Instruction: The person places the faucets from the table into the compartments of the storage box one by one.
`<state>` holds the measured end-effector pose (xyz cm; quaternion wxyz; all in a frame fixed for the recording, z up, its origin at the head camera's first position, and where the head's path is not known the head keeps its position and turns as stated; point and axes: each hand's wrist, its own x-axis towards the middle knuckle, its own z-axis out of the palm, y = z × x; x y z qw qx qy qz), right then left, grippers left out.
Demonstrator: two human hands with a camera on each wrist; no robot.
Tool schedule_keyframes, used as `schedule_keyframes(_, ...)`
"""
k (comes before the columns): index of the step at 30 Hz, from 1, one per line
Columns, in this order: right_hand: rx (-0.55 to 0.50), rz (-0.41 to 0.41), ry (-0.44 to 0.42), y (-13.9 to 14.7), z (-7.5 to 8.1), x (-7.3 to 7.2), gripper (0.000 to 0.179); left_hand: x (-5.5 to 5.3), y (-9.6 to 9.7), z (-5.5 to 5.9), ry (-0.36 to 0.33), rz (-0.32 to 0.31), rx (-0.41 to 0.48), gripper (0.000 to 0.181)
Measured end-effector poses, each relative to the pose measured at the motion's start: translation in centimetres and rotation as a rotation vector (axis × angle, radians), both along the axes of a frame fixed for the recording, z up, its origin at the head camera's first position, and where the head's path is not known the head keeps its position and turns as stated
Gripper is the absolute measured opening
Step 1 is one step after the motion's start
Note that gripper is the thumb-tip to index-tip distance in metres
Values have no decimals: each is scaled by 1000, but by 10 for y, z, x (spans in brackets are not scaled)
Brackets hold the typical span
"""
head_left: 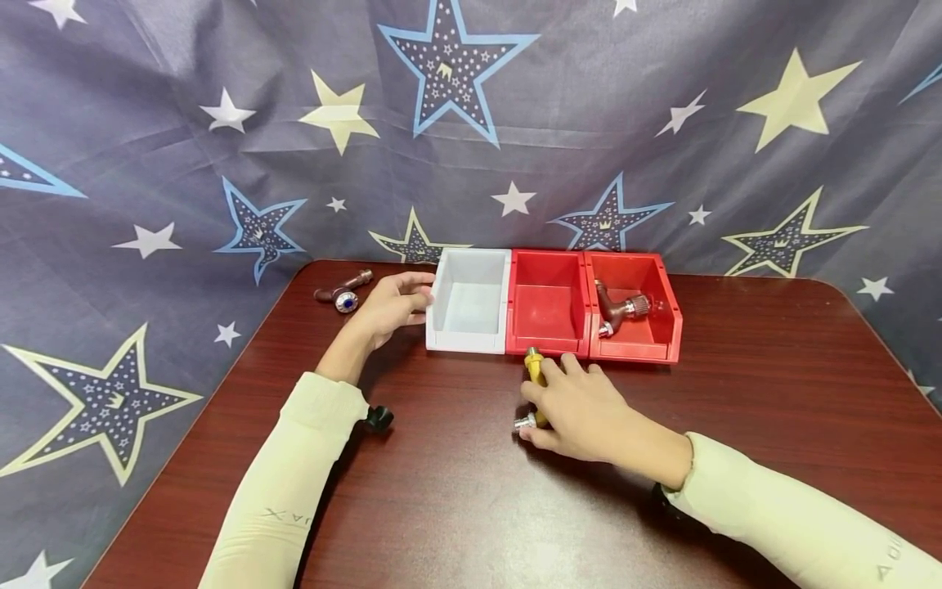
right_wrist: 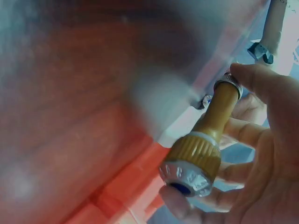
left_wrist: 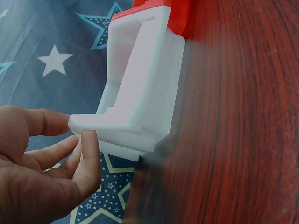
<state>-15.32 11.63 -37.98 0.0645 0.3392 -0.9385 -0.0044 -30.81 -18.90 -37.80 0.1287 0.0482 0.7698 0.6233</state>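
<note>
Beside a brown tap (head_left: 345, 293) on the table (head_left: 441, 491), you are touching the white bin (head_left: 471, 340) with your left hand (head_left: 388, 309) loosely spread, while your right hand (head_left: 583, 409) is gripping the yellow tap (right_wrist: 218, 112) just before the middle red bin (head_left: 546, 344).

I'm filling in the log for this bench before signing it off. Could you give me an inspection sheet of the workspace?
Surface: reddish-brown wood-grain table, with a patch of glare near the front.
Job's things: white bin, middle red bin and right red bin, side by side; a brown tap inside the right red bin; a second brown tap on the table, left of the white bin.
Clutter: nothing seen.
Left hand: touches the white bin's left side.
Right hand: holds a yellow tap in front of the middle red bin.
Cables: nothing seen.
Surroundings: star-patterned cloth behind the table.
</note>
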Motion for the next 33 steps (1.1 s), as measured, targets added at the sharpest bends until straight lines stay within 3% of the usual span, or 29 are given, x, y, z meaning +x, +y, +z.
schedule_keyframes(7,-5,81,179,4,11,-7,47,0,0,0,7,1,-6,46)
schedule_keyframes(16,-37,76,235,7,27,-24,52,0,-1,1,8,2,-12,45)
schedule_keyframes(23,-40,29,194,7,39,-48,53,0,0,1,7,13,-7,45)
schedule_keyframes(33,9,-36,100,10,41,-90,55,0,0,2,-8,3,1,45)
